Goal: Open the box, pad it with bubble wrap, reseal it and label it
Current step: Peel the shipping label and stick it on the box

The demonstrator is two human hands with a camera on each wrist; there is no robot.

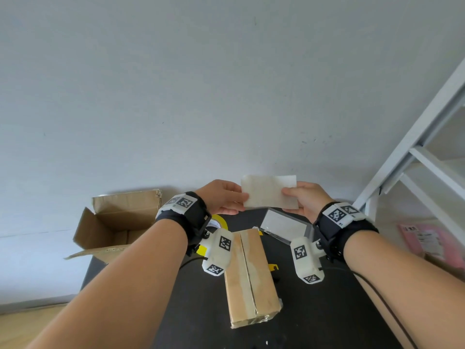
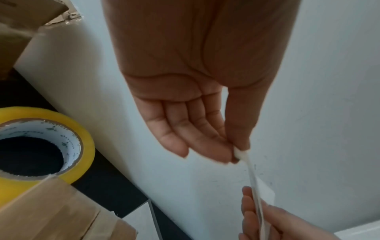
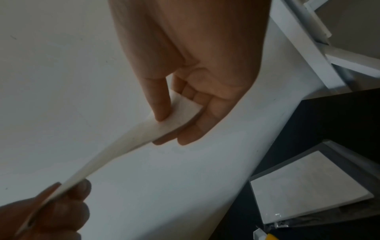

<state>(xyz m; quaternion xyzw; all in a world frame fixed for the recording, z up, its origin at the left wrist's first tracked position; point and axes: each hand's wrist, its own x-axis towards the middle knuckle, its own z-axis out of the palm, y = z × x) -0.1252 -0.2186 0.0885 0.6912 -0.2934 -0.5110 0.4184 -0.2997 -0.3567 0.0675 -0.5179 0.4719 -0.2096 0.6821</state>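
Note:
A small brown cardboard box (image 1: 251, 278) lies on the black table (image 1: 327, 311), its flaps closed and its seam taped. Above the table's far edge both hands hold a white label sheet (image 1: 269, 191) between them. My left hand (image 1: 222, 197) pinches its left edge between thumb and fingers; the pinch shows in the left wrist view (image 2: 238, 154). My right hand (image 1: 302, 200) pinches the right end (image 3: 176, 113) of the label (image 3: 123, 146). The label's far corner looks partly peeled. A yellow tape roll (image 2: 41, 146) sits left of the box.
A large open cardboard box (image 1: 113, 222) stands at the table's left, against the wall. A clear pack of white labels (image 1: 284, 226) lies behind the small box. Something yellow (image 1: 273, 267) peeks out from under the box's right side. A white shelf frame (image 1: 415, 159) rises at right, pink parcels (image 1: 427, 240) beneath.

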